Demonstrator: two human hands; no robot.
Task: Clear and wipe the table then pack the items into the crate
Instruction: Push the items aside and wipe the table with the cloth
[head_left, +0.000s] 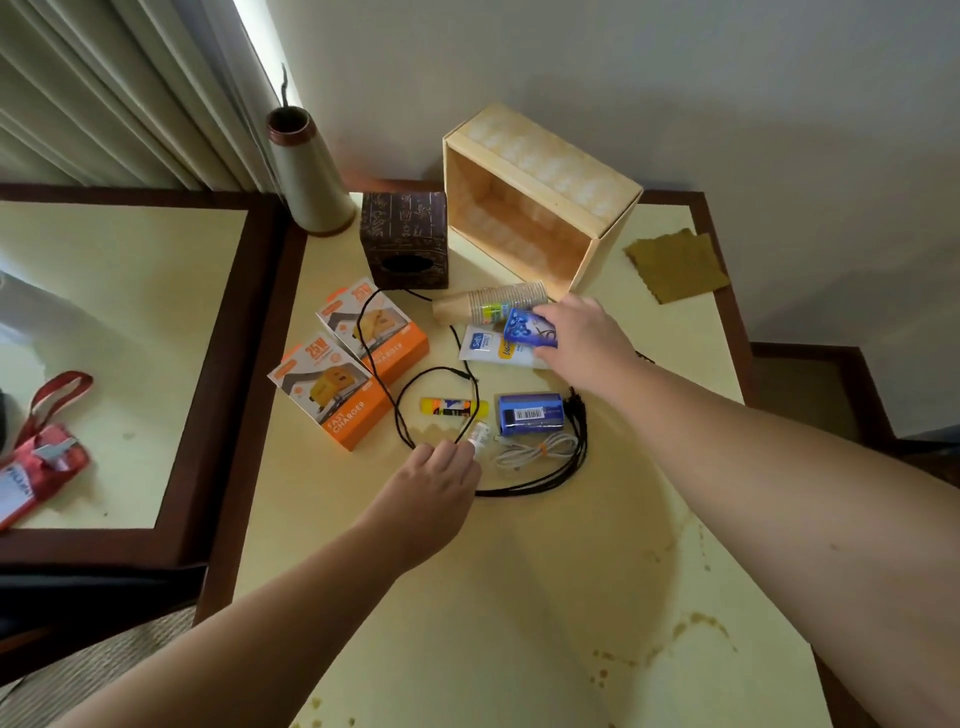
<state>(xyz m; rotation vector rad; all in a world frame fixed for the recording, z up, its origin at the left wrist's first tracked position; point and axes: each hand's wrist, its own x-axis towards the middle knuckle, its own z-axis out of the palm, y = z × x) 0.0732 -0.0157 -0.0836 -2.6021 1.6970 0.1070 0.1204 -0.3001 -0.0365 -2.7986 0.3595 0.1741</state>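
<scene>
wooden crate (602, 218) at table (519, 597) back edge

both bare arms stretched forward over the table. left hand (439, 470) lowered palm-down, fingers curled and pinching something small and white at the tips. right hand (582, 332) extended farther out, fingers and thumb clasped on a small blue packet.

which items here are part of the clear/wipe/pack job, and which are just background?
Job: wooden crate; cloth; two charger boxes; paper cups; glue stick; blue packet in right hand; small white item at left hand; cables.

Background: vase; lanyard on side table.
</scene>
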